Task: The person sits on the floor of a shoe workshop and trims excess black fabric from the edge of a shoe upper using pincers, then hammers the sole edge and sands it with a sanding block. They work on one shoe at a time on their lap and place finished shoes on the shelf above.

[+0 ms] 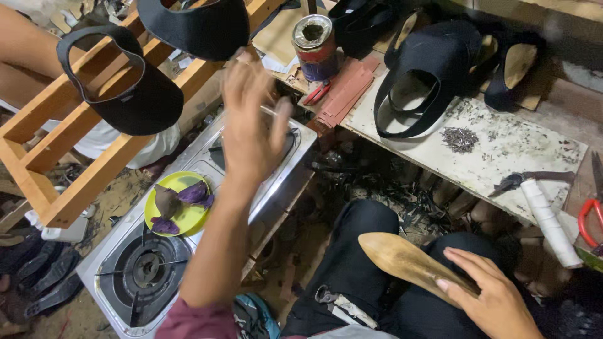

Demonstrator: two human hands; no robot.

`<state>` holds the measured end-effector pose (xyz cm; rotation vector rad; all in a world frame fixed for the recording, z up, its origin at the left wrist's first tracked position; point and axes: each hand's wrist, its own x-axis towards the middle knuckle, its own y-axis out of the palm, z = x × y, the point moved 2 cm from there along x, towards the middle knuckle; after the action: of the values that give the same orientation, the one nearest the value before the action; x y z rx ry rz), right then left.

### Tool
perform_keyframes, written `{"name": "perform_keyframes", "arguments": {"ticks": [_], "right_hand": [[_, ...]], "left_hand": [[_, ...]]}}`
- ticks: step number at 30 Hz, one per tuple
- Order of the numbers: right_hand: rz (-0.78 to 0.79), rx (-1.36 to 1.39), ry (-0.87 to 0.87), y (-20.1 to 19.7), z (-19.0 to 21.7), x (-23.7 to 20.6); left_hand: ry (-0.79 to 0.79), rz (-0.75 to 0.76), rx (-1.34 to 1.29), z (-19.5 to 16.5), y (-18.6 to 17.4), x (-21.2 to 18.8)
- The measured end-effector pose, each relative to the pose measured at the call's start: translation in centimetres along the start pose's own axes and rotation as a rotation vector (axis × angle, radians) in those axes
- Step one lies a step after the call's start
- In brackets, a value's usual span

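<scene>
My left hand (251,122) is raised over a steel gas stove (188,232), blurred by motion, fingers pinched on a thin pale stick; its tip points toward a round tin can (314,45) of glue on the low bench. My right hand (487,295) rests on my lap and holds a wooden shoe last (408,260) by its rear end. Black shoe uppers (122,81) hang on a wooden rack (56,150) at the left. Another black upper (427,69) lies on the white bench (502,150).
A yellow-green plate (179,204) with purple pieces sits on the stove beside a burner (146,269). A pile of small nails (460,138), pincers (531,179), a white roll (549,220), red-handled pliers (590,220) and reddish strips (345,91) lie on the bench. Another person's bare arm is at top left.
</scene>
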<state>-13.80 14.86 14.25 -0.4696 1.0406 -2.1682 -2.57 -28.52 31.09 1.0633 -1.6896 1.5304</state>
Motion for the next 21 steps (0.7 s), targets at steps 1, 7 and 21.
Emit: {"name": "perform_keyframes", "arguments": {"ticks": [1,7,21], "right_hand": [[-0.044,0.006,0.018,-0.2,0.0,-0.2],[-0.165,0.019,-0.08,-1.5,2.1,-1.1],[-0.109,-0.003,-0.538,-1.5,10.4,0.9]], "left_hand": [[-0.032,-0.007,0.007,1.0,-0.6,2.0],[-0.06,0.035,0.16,1.8,-1.6,8.0],[0.137,0.725,-0.69,-15.4,-4.2,-3.6]]}}
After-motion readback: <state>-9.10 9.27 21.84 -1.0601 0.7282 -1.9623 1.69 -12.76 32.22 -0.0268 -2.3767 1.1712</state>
